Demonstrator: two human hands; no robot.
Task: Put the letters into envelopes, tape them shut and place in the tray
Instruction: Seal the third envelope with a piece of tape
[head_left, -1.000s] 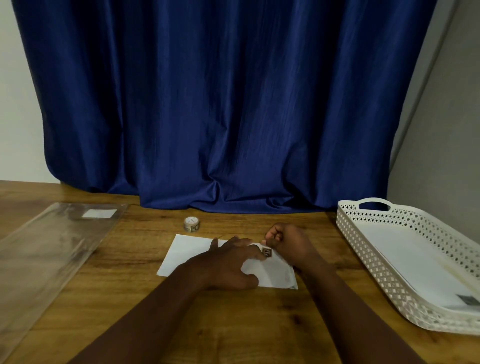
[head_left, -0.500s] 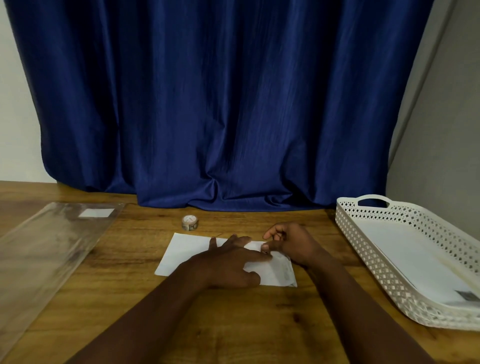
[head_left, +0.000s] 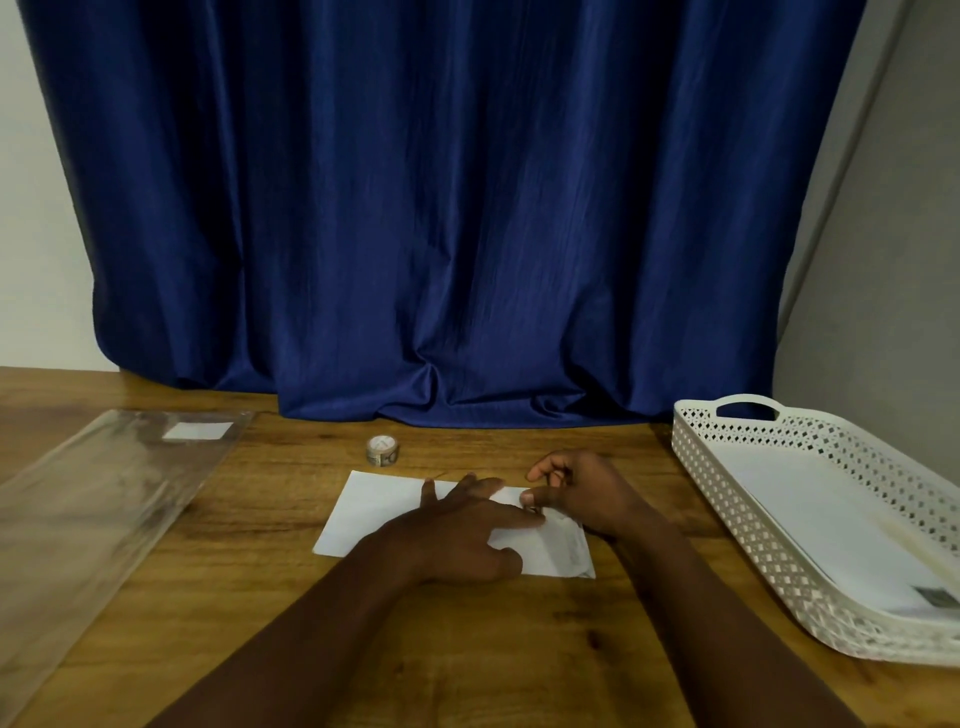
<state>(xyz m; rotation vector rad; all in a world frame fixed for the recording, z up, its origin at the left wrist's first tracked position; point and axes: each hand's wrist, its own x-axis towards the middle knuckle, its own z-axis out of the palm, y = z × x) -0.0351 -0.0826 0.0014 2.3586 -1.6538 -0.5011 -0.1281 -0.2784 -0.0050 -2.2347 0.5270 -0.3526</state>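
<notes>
A white envelope (head_left: 374, 514) lies flat on the wooden table in front of me. My left hand (head_left: 457, 535) rests flat on its middle with the fingers spread, pressing it down. My right hand (head_left: 582, 493) sits at the envelope's right part, fingers loosely curled, its thumb tip pressed on the paper beside my left index finger. No piece of tape shows under the fingers. A small roll of patterned tape (head_left: 382, 449) stands just behind the envelope. The white perforated tray (head_left: 727, 514) at the right holds white envelopes (head_left: 810, 525), one with a dark tape patch at its near corner.
A clear plastic sleeve (head_left: 93, 499) with a white label lies on the table at the left. A dark blue curtain (head_left: 441, 234) hangs to the table's back edge. A grey wall stands behind the tray.
My right hand held a small patterned tape piece at the envelope's flap a second ago; it has since uncurled, and its thumb now presses the paper. The left hand stayed put.
</notes>
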